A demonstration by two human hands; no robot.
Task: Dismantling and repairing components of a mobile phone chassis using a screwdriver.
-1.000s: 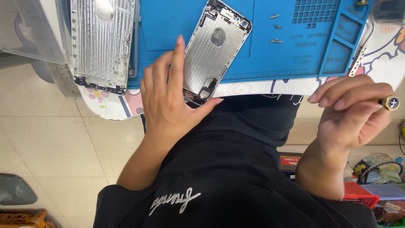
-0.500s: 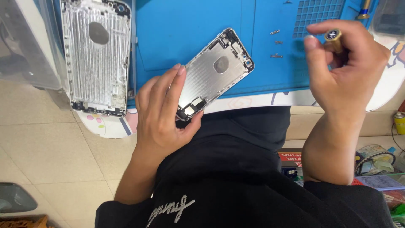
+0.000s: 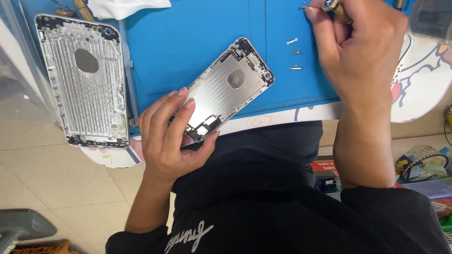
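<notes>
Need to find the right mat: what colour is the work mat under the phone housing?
Blue work mat, clearest in the head view.

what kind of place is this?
Probably a phone repair bench. A blue work mat carries two stripped phone housings and small loose metal parts. The left hand steadies one housing; the right hand holds a small tool.

We see the tool [image 3: 335, 8] in our right hand [image 3: 358, 51] cut off by the top edge; the small metal parts [image 3: 294, 52] are too tiny to identify.
</notes>
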